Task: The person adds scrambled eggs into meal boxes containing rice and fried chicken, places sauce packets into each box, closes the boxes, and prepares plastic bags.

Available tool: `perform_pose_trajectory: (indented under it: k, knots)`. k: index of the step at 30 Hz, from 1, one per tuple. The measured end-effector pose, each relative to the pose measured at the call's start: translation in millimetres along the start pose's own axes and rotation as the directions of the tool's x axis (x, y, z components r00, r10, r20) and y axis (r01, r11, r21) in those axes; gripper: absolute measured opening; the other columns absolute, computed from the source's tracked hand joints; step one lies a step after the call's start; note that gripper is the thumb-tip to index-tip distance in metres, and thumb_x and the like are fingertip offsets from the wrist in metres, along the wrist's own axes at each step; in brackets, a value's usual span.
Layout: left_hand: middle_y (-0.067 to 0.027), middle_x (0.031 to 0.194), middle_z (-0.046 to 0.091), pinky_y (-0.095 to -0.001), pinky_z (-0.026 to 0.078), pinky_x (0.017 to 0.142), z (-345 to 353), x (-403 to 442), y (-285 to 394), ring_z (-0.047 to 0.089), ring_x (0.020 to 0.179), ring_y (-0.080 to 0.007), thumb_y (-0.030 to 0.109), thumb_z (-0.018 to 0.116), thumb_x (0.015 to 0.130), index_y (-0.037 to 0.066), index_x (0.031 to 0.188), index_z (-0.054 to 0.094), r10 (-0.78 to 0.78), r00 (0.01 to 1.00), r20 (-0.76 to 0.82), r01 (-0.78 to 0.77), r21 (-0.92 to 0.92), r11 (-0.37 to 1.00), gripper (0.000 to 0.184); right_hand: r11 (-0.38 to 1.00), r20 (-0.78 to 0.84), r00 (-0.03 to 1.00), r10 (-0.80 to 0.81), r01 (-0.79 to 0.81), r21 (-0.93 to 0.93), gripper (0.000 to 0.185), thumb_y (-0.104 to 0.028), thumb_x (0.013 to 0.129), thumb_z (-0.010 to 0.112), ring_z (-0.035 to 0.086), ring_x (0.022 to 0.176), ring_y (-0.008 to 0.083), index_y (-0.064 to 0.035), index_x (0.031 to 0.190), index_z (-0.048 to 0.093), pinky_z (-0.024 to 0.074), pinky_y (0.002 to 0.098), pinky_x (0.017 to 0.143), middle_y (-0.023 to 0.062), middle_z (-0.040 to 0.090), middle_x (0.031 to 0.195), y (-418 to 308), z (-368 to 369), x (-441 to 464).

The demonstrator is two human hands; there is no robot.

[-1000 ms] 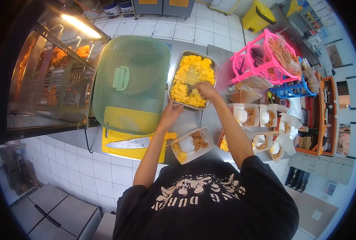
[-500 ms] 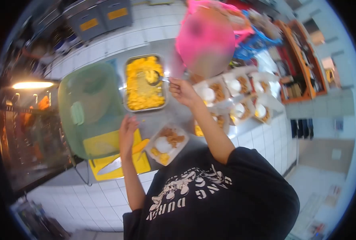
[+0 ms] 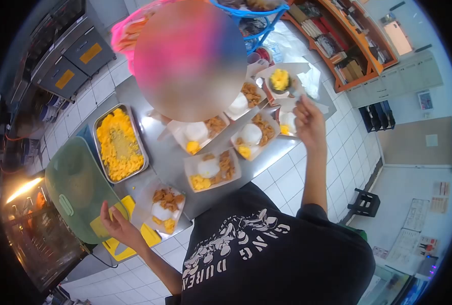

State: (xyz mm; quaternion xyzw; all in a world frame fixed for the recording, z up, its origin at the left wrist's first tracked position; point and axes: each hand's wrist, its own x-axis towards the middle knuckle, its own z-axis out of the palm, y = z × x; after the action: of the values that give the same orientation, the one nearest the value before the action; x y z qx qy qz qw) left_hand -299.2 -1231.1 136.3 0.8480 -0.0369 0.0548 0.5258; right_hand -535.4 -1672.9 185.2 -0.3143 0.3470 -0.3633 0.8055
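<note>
My right hand is closed around the handle of a serving spoon, whose bowl is heaped with yellow scrambled egg. The spoon is above an open paper food box at the far right of the group. My left hand is empty, fingers apart, over the edge of the green translucent lid and a yellow cutting board. Near it is a food box with rice, brown pieces and egg. A metal tray of scrambled egg lies further back.
Several filled food boxes stand along the steel counter. Blue baskets and a pink bag are at the back, partly behind a blurred round patch. An orange shelf stands right; a lit glass oven is left.
My right hand has moved from the egg tray to the far right boxes, carrying egg in the spoon. My left hand remains near the lid. The view has turned right.
</note>
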Motion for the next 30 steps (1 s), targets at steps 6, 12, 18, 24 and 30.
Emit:
perform_pose_trajectory:
  k: [6, 12, 18, 24, 30]
  knots:
    - [-0.0126, 0.132, 0.054, -0.0351, 0.042, 0.103, 102.7, -54.3, 72.9, 0.055, 0.118, -0.0235, 0.008, 0.053, 0.099, -0.001, 0.129, 0.054, 0.147, 0.987, 0.064, -0.146, -0.017, 0.989, 0.031, 0.924, 0.002, 1.000, 0.023, -0.021, -0.382, 0.020, -0.019, 0.100, 0.055, 0.025, 0.055, 0.0027, -0.0119, 0.083, 0.049, 0.0195, 0.0194, 0.045, -0.0083, 0.028, 0.066, -84.6, -104.7, 95.2]
    - [-0.0177, 0.125, 0.060, -0.0400, 0.040, 0.104, 181.5, -91.5, 134.6, 0.056, 0.119, -0.0309, 0.001, 0.061, 0.089, -0.001, 0.120, 0.061, 0.357, 0.849, 0.389, -0.416, 0.077, 0.906, 0.031, 0.673, 0.031, 0.957, 0.288, -0.179, -0.717, 0.018, -0.018, 0.098, 0.057, 0.025, 0.052, 0.0019, -0.0022, 0.105, 0.061, 0.0189, 0.0207, 0.045, -0.0090, 0.033, 0.065, -107.3, -147.7, 188.8]
    - [-0.0173, 0.125, 0.060, -0.0398, 0.041, 0.104, 199.6, -107.8, 143.8, 0.056, 0.120, -0.0315, 0.002, 0.060, 0.091, -0.001, 0.119, 0.061, 0.267, 0.872, 0.410, -0.342, 0.121, 0.932, 0.028, 0.072, 0.612, 0.757, 0.231, 0.614, -0.786, 0.026, -0.012, 0.094, 0.056, 0.061, 0.079, 0.0241, -0.0052, 0.117, 0.067, 0.0488, 0.0385, 0.071, 0.0116, 0.058, 0.076, -39.4, -209.7, 229.2]
    - [-0.0165, 0.126, 0.059, -0.0380, 0.041, 0.103, 199.1, -109.1, 138.3, 0.056, 0.120, -0.0305, 0.005, 0.059, 0.093, 0.000, 0.118, 0.062, 0.177, 0.910, 0.374, -0.232, 0.109, 0.966, 0.025, -0.299, 0.603, 0.731, 0.320, 0.682, -0.668, 0.044, -0.005, 0.083, 0.061, 0.064, 0.094, 0.0304, -0.0122, 0.126, 0.064, 0.0530, 0.0395, 0.083, 0.0131, 0.060, 0.102, -48.6, -186.6, 176.3]
    - [-0.0159, 0.129, 0.058, -0.0380, 0.045, 0.100, 181.6, -95.9, 125.9, 0.056, 0.120, -0.0278, 0.006, 0.059, 0.094, 0.000, 0.118, 0.062, 0.211, 0.912, 0.353, -0.271, 0.130, 0.954, 0.025, 0.084, 0.523, 0.838, 0.152, 0.517, -0.852, 0.029, -0.010, 0.092, 0.060, 0.065, 0.093, 0.0302, -0.0040, 0.119, 0.066, 0.0518, 0.0364, 0.084, 0.0161, 0.068, 0.102, -42.2, -197.1, 184.4]
